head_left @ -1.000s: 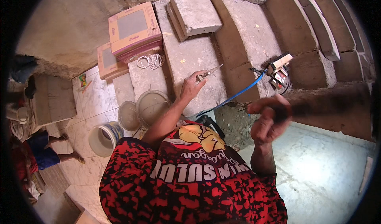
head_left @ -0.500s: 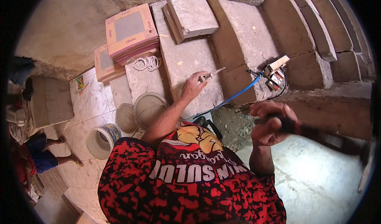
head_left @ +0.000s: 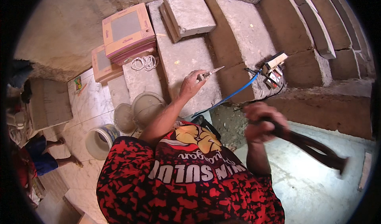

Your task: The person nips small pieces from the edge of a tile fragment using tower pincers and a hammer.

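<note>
Head view: L hand (head_left: 192, 84) is closed round the butt of a pointed tool (head_left: 215, 70), tip sticking out clear of the fingers, prob. held that way so the point stays exposed and the knuckles stay back from it. Tip is over or nr the front edge of a concrete step (head_left: 190, 67); can't tell if it touches. R hand (head_left: 260, 122), blurred, is wrapped round one end of a dark long-handled tool (head_left: 297, 138), head end out to the right over the pale floor (head_left: 313, 180); end grip prob. gives reach + swing. Hands well apart, one tool each.

Tile boxes (head_left: 126, 23) are stacked flat against the wall side, w/ a coil of white cord (head_left: 145, 62) just beside, prob. to keep the step middle free. Concrete block (head_left: 189, 11) sits farther up, back from the L hand. Basin (head_left: 147, 108) + bucket (head_left: 96, 143) stand by the L forearm, so little elbow room that side.

Edges: steps drop off sharply toward the rubble (head_left: 229, 122), between the two hands. Blue hose (head_left: 238, 94) crosses the step edge there, a poss. snag. Most open room is R, above the pale floor.
</note>
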Demonstrator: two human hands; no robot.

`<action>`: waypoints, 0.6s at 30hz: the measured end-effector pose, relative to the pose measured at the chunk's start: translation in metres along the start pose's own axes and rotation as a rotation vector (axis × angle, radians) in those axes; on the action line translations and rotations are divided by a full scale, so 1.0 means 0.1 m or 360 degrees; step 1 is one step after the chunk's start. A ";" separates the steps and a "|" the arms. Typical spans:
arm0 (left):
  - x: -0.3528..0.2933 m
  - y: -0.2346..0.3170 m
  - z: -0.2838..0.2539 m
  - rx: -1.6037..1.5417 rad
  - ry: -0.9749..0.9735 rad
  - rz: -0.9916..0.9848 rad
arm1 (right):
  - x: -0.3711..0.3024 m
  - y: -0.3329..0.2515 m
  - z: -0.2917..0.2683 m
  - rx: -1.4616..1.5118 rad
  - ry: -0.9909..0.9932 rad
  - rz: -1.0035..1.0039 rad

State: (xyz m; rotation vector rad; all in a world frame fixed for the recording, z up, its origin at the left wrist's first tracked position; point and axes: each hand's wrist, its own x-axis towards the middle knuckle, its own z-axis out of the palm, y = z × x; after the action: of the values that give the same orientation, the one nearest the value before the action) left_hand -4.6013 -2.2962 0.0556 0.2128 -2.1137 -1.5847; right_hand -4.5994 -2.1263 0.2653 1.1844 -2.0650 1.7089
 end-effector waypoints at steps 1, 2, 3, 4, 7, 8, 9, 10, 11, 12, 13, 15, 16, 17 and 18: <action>0.03 0.02 0.04 -0.0018 -0.0011 0.0018 | -0.20 0.21 -0.04 -0.0295 -0.0274 0.0131; 0.06 0.02 0.07 -0.0017 -0.0061 -0.0020 | -0.40 0.41 -0.08 -0.0583 -0.0563 0.0216; 0.06 0.01 0.13 -0.0006 -0.0124 -0.0061 | -0.62 0.57 0.06 -0.0812 -0.0701 0.0601; -0.01 -0.15 0.17 0.0006 -0.0108 -0.0060 | -0.58 0.44 0.14 -0.0800 -0.0708 0.0585; -0.03 -0.27 0.22 0.0076 -0.0145 0.0060 | -0.35 0.10 0.10 -0.0764 -0.0849 0.1039; 0.02 -0.08 0.13 -0.0097 -0.0140 -0.0055 | -0.31 -0.03 0.05 -0.0697 -0.0574 0.0795; 0.03 -0.09 0.08 -0.0090 -0.0108 -0.0064 | -0.12 -0.18 0.04 -0.0619 -0.0302 0.0479; -0.01 -0.11 0.08 -0.0099 -0.0106 -0.0090 | 0.03 -0.30 0.00 -0.0324 -0.0054 0.0349; -0.04 -0.13 0.08 -0.0103 -0.0111 -0.0103 | 0.11 -0.35 -0.01 -0.0032 0.0196 0.0226; -0.02 -0.10 0.08 -0.0100 -0.0095 -0.0078 | 0.09 -0.24 -0.04 0.0151 0.0233 0.0044; 0.00 -0.09 0.07 -0.0086 -0.0064 -0.0051 | 0.07 -0.12 -0.06 0.0345 0.0240 -0.0142; 0.06 -0.05 0.12 -0.0112 -0.0065 0.0025 | -0.37 0.39 -0.12 0.0394 0.0068 -0.0118; 0.06 -0.04 0.16 -0.0126 -0.0074 0.0082 | -0.65 0.61 -0.03 -0.0260 -0.0417 0.0497; -0.02 -0.17 0.22 -0.0140 -0.0081 0.0056 | -0.77 0.71 0.06 -0.0915 -0.0930 0.1138; -0.12 -0.36 0.27 -0.0061 -0.0102 0.0090 | -0.73 0.59 0.11 -0.0913 -0.0928 0.1127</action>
State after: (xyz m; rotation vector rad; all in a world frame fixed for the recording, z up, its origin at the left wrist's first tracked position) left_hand -4.6095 -2.2798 0.0135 0.0891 -2.1164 -1.6173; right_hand -4.5882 -2.1038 0.1740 0.8634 -3.3150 0.8249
